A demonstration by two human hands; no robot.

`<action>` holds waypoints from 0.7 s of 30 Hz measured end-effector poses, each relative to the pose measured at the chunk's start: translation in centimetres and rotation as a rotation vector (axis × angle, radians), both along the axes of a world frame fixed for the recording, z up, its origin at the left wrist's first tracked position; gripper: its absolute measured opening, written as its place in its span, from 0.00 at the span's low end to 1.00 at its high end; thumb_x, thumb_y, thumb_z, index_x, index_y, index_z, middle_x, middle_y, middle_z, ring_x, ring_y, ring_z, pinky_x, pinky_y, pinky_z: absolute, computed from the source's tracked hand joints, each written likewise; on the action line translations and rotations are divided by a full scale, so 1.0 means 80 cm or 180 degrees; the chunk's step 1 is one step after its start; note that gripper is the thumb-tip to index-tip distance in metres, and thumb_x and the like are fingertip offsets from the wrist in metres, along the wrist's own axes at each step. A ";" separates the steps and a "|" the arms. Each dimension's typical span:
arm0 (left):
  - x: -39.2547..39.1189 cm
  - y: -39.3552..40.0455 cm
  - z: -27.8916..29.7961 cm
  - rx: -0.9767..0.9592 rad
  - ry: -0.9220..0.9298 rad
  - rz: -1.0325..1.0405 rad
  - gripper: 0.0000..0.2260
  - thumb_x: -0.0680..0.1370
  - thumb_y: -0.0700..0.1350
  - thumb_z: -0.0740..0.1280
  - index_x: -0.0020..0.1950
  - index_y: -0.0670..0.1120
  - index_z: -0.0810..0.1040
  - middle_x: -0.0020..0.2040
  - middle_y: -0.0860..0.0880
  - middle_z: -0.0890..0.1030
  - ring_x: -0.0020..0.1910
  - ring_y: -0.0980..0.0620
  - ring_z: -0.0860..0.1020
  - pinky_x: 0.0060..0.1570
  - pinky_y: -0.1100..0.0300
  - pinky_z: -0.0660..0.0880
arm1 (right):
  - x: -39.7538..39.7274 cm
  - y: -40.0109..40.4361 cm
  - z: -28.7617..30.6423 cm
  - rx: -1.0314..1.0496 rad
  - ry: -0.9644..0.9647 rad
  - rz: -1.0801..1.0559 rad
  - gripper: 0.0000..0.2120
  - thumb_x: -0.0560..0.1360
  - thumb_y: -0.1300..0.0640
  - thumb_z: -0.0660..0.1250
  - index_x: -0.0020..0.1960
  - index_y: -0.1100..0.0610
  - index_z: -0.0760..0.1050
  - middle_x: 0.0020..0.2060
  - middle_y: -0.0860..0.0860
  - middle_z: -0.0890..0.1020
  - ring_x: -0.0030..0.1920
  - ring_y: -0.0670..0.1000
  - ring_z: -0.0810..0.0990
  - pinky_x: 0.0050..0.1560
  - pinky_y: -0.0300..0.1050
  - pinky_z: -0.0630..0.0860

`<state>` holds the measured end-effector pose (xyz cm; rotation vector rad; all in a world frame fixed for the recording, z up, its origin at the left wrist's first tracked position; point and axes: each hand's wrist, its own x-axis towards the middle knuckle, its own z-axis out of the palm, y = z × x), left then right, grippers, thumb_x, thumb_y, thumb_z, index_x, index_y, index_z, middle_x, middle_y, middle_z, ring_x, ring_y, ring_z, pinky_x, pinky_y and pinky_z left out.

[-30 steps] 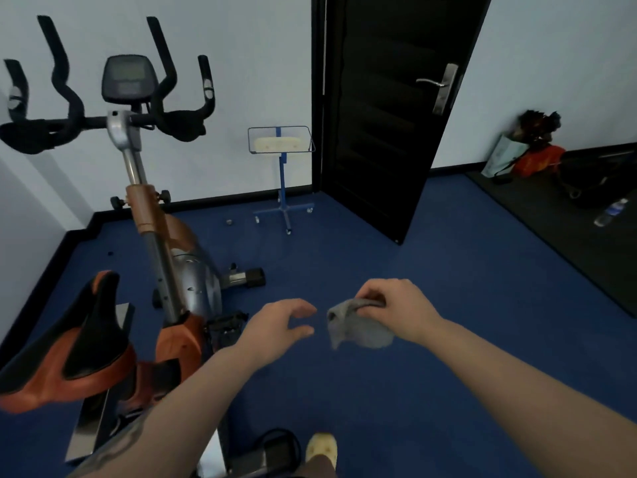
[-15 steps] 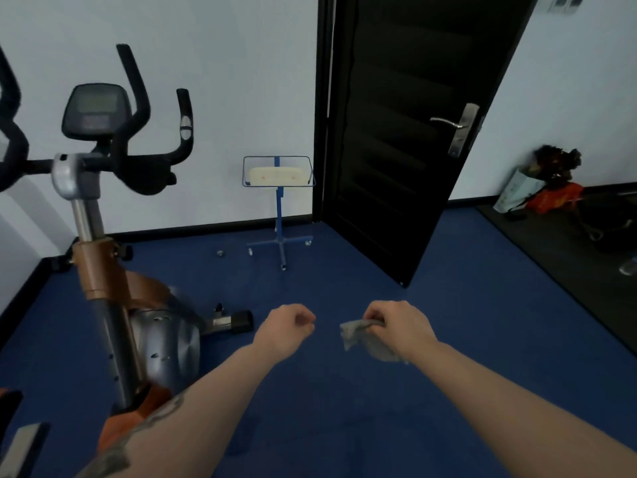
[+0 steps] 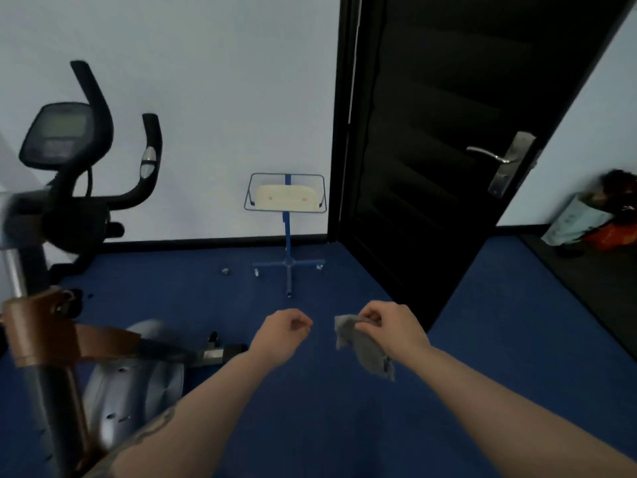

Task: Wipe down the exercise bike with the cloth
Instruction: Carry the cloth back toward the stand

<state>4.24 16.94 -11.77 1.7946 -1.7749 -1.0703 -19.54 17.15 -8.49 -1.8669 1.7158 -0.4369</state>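
The exercise bike (image 3: 51,339) stands at the left edge, with black handlebars, a console (image 3: 55,132), an orange and silver frame and a grey flywheel cover. My right hand (image 3: 393,327) is held out over the blue floor and pinches a small grey cloth (image 3: 365,346), which hangs down from the fingers. My left hand (image 3: 281,332) is a short way left of the cloth with its fingers curled and nothing in it. Both hands are apart from the bike, to its right. The saddle is out of view.
A blue wheeled stand (image 3: 287,236) with a wire tray holding a cream object stands by the white wall. A black door (image 3: 448,150) with a silver handle stands open to the right. Bags (image 3: 586,219) lie at the far right wall.
The view has turned right and up, so the bike has slid left and its saddle has left the frame. My left hand has closed from open fingers into a fist. The cloth hangs lower.
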 end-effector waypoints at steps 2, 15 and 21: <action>-0.011 -0.038 0.014 -0.0098 0.0092 0.0149 0.06 0.81 0.45 0.65 0.51 0.55 0.79 0.54 0.55 0.81 0.53 0.58 0.78 0.52 0.63 0.76 | -0.010 -0.042 0.007 -0.0073 -0.0055 0.0075 0.02 0.75 0.48 0.70 0.46 0.45 0.79 0.41 0.40 0.81 0.44 0.40 0.79 0.46 0.46 0.80; 0.026 -0.230 -0.006 0.0162 -0.0022 0.0336 0.08 0.81 0.44 0.63 0.55 0.52 0.80 0.55 0.54 0.81 0.54 0.56 0.79 0.56 0.56 0.77 | 0.049 -0.279 -0.020 0.0006 -0.0131 0.0321 0.02 0.75 0.48 0.71 0.45 0.44 0.78 0.39 0.40 0.80 0.43 0.39 0.78 0.40 0.38 0.76; 0.087 -0.366 0.002 0.0047 0.0000 0.0352 0.08 0.82 0.45 0.62 0.55 0.51 0.80 0.57 0.52 0.81 0.55 0.54 0.78 0.55 0.55 0.77 | 0.100 -0.384 -0.022 -0.0025 -0.0110 -0.0002 0.03 0.76 0.49 0.70 0.45 0.44 0.77 0.39 0.39 0.79 0.42 0.39 0.77 0.37 0.35 0.73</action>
